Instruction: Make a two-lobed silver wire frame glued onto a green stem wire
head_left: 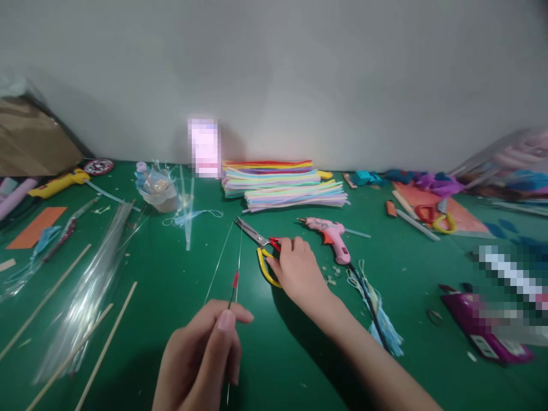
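My left hand (201, 348) pinches a thin dark strip with a red tip (235, 279) between thumb and forefinger. A fine pale thread (221, 257) loops from it toward the scissors. Farther out, my right hand (297, 265) grips the red and yellow handles of the scissors (252, 233), whose narrow blades point away to the left. The thread passes close by the blade tips; whether they touch it I cannot tell. Just right of that hand lies a pink glue gun (327, 231), with small clear discs (331, 275) beside it.
Bundled pipe cleaners (295, 197) lie by the wall, right of a blurred bright screen (204, 147). On the left are a plastic cup (160, 194), clear sleeves (92, 285) and wooden sticks (107, 342). A blue tassel (385, 331), second scissors (436, 218) and a purple packet (479, 325) lie right.
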Tool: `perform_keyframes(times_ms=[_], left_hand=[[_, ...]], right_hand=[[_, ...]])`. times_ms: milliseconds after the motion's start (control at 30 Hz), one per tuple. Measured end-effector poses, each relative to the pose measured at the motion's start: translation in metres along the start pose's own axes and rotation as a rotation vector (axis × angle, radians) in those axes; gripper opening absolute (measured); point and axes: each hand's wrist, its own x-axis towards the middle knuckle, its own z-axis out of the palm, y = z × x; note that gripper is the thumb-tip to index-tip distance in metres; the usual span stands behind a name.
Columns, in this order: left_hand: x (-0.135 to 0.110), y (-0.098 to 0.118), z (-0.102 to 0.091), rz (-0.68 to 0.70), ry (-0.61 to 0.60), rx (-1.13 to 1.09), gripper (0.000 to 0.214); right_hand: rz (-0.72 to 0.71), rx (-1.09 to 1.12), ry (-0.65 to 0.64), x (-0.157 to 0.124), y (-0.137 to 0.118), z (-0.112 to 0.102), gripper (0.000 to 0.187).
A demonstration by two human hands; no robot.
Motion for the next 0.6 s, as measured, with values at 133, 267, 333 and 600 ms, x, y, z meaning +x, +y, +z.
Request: perform_keyframes(times_ms=[133,267,333,600], left_hand=[[0.006,-0.001,0.0,-0.068,0.035,0.0,0.037],[0.002,0.0,0.004,0.067,0.08,-0.019,0.045],[-0.001,0.001,0.006,0.178,0.085,-0.031,0.04],[-0.002,-0.001,0.011,0.323,0.05,-0.053,0.032]], right_hand=[[-0.103,0.208,-0.159,0.009,0.008,-0.008,0.047],[-0.165,0.531,-0.317,-0.019,0.014,-0.017,0.051],[-0.147,0.937,-0.326,-0.044,0.011,-0.016,0.06],[0.07,1.717,0.011,-0.104,-0.015,0.008,0.082]])
